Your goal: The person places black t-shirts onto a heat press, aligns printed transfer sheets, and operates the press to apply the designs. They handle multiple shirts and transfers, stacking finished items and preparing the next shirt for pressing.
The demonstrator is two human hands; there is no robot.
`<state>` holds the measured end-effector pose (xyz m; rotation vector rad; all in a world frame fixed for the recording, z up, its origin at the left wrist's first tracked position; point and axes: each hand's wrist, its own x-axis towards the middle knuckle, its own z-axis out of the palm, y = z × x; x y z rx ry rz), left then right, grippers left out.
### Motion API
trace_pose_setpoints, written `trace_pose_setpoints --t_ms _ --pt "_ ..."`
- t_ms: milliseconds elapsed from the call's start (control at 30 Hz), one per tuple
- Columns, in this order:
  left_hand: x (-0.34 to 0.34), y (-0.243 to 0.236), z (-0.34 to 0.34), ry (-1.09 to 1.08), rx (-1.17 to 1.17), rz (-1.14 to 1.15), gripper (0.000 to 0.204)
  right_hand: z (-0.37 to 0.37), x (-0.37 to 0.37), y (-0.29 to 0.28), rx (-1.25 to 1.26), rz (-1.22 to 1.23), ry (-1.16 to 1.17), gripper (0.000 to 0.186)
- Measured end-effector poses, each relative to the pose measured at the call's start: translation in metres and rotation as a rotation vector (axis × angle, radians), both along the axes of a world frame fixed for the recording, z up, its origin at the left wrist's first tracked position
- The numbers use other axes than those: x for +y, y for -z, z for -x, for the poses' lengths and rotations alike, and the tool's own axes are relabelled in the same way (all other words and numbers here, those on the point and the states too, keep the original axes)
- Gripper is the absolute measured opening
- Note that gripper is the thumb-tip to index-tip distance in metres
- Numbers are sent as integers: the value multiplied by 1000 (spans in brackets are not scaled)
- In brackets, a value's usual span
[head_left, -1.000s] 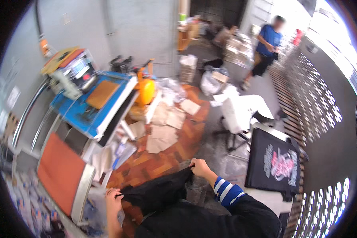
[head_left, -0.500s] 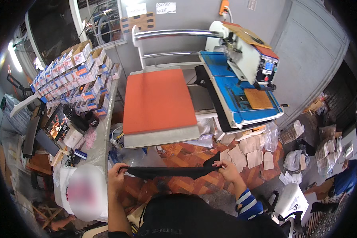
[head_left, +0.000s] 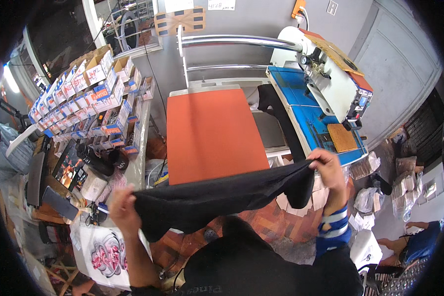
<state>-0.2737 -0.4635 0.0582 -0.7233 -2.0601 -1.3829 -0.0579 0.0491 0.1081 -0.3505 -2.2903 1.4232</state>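
Observation:
I grip a black cloth (head_left: 222,193) stretched sideways, my left hand (head_left: 124,209) pinching one end and my right hand (head_left: 326,170) pinching the other. It hangs in folds across the front edge of an orange pad (head_left: 207,128) on a heat press. The press's white head (head_left: 340,79) and blue plate (head_left: 296,91) stand to the right. Another piece of black fabric (head_left: 281,118) lies between the orange pad and the blue plate.
Stacked small boxes (head_left: 91,93), a screen (head_left: 66,167) and a black bottle (head_left: 91,160) crowd the left table. A printed white sheet (head_left: 103,254) is at lower left, a white chair (head_left: 365,249) at lower right. Beside wrapped bundles (head_left: 404,195), a person (head_left: 422,239) is at far right.
My view has turned left from the room to the press. Both hands have risen and moved apart, spreading the cloth wider and lifting it to the pad's front edge.

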Motion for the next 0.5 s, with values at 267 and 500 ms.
trace_pose_setpoints --t_ms 267,500 --pt "92 -105 237 93 -360 246 23 219 84 -76 -93 -557 250 23" --pt "157 62 417 -74 -683 434 20 393 140 65 -425 -615 271 27"
